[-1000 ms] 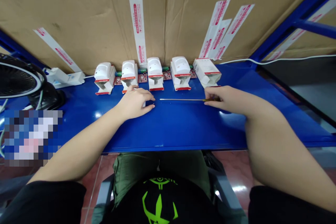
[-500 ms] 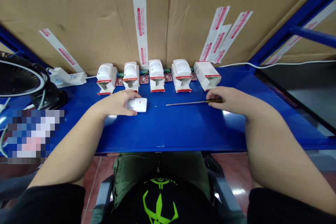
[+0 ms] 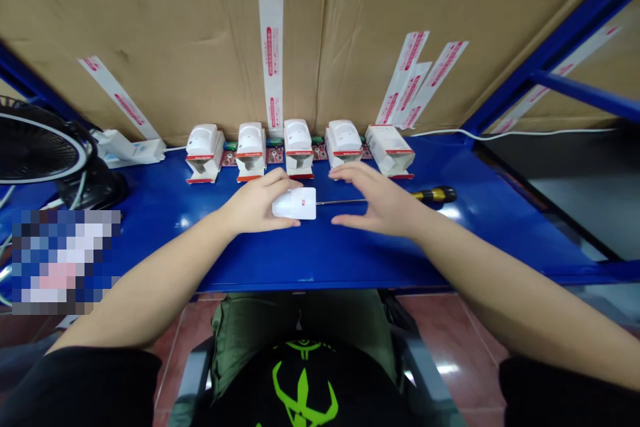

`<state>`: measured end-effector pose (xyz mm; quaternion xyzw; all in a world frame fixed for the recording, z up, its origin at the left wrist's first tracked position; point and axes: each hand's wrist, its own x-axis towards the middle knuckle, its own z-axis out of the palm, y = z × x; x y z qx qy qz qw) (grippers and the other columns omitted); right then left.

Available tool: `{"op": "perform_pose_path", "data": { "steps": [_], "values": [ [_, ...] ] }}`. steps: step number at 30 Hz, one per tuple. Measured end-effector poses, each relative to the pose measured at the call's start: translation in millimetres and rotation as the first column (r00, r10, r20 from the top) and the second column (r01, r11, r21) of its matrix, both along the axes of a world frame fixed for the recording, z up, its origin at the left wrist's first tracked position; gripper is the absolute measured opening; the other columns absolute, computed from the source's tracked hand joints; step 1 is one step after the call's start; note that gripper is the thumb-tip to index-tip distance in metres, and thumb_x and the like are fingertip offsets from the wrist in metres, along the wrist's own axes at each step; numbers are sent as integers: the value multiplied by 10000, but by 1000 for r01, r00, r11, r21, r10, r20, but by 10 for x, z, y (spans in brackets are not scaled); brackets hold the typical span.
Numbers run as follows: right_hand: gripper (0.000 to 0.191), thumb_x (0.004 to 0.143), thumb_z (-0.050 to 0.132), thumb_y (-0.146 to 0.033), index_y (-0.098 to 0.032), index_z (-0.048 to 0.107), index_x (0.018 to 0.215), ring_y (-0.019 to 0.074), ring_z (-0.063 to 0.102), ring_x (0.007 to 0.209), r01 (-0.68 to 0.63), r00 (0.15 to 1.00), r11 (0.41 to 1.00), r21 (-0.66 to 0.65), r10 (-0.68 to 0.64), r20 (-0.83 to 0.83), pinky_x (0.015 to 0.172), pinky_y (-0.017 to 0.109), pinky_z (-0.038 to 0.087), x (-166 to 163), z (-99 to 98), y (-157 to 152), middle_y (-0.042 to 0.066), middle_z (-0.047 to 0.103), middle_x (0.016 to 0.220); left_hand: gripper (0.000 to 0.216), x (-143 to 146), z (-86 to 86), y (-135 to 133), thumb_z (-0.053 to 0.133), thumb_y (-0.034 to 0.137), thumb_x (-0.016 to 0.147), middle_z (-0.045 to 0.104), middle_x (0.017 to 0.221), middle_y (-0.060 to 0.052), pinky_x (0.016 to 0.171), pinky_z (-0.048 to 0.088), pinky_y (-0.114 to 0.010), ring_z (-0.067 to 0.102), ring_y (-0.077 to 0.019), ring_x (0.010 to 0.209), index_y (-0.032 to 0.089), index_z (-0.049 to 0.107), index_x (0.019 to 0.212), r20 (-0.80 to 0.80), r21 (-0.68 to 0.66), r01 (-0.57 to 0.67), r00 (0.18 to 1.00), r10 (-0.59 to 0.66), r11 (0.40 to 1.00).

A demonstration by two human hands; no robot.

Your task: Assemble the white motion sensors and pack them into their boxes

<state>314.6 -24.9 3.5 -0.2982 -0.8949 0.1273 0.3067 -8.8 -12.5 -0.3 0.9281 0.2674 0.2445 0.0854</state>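
Observation:
My left hand (image 3: 261,203) is closed around a white motion sensor (image 3: 303,203) with a small red mark, over the middle of the blue table. To its right, my right hand (image 3: 377,203) is open, thumb and fingers apart and facing the sensor without touching it. A long screwdriver (image 3: 436,195) with a black-and-yellow handle lies on the table behind and partly under my right hand; its thin shaft shows between the two hands. In a row at the back stand several small open boxes, such as one box (image 3: 299,159) topped by another white motion sensor (image 3: 297,133).
At the back right is a box (image 3: 390,147) with no sensor on top. Red circuit boards (image 3: 275,155) lie between the boxes. A black fan (image 3: 40,147) and white adapters (image 3: 127,148) occupy the left. A cardboard wall (image 3: 200,40) closes off the back; a white cable (image 3: 525,137) runs right.
My right hand has let go of the screwdriver, leaving it on the table, and moved left with its fingers opened. My left hand has carried the motion sensor right, toward the middle.

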Motion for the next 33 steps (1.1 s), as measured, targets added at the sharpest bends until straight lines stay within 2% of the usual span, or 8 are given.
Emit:
{"op": "perform_pose_path", "data": {
  "steps": [3, 7, 11, 15, 24, 33],
  "values": [
    [834, 827, 955, -510, -202, 569, 1499, 377, 719, 1315, -66, 998, 991, -117, 64, -22, 1131, 579, 619, -280, -33, -26, 201, 692, 1469, 678, 32, -15, -38, 809, 639, 947, 679, 1145, -97, 862, 622, -369, 719, -260, 982, 188, 657, 1429, 28, -15, 12, 1000, -12, 1000],
    [715, 816, 930, -333, -196, 598, 1433, 376, 726, 1329, -105, 989, 978, -178, 84, -125, 1168, 584, 595, -451, -104, 32, 191, 717, 1447, 643, 36, -3, -55, 792, 681, 943, 709, 1099, -86, 886, 612, -379, 720, -260, 971, 203, 687, 1359, 94, -81, 9, 996, -1, 997],
    [749, 772, 952, -387, -237, 578, 1403, 340, 783, 1198, -123, 965, 944, -305, 42, -259, 1090, 550, 642, -454, -151, 46, 131, 781, 1278, 646, 71, -1, -50, 790, 710, 928, 734, 1087, -95, 876, 605, -388, 726, -261, 955, 196, 713, 1310, 141, -132, 34, 990, -15, 991],
    [716, 726, 970, -400, -267, 565, 1302, 306, 801, 1126, -118, 931, 906, -405, -41, -363, 1089, 529, 638, -453, -159, -24, 82, 805, 1172, 622, 121, -17, -42, 772, 703, 939, 748, 1107, -109, 892, 600, -412, 721, -268, 974, 197, 719, 1297, 179, -168, 49, 984, -19, 985],
    [645, 699, 965, -421, -264, 545, 1163, 289, 790, 1059, -54, 891, 915, -399, -136, -433, 1045, 520, 646, -523, -120, -139, 81, 757, 1140, 618, 149, -31, -67, 770, 691, 936, 743, 1164, -127, 929, 594, -447, 707, -281, 1024, 197, 706, 1301, 216, -152, 25, 976, 8, 988],
    [678, 693, 964, -416, -279, 513, 1181, 256, 773, 1052, -118, 870, 863, -491, -148, -469, 1040, 478, 637, -540, -130, -153, 55, 752, 1136, 588, 145, -4, -49, 714, 680, 980, 738, 1160, -125, 909, 592, -434, 709, -270, 993, 192, 685, 1305, 198, -208, 63, 980, -21, 976]
  ]
}}
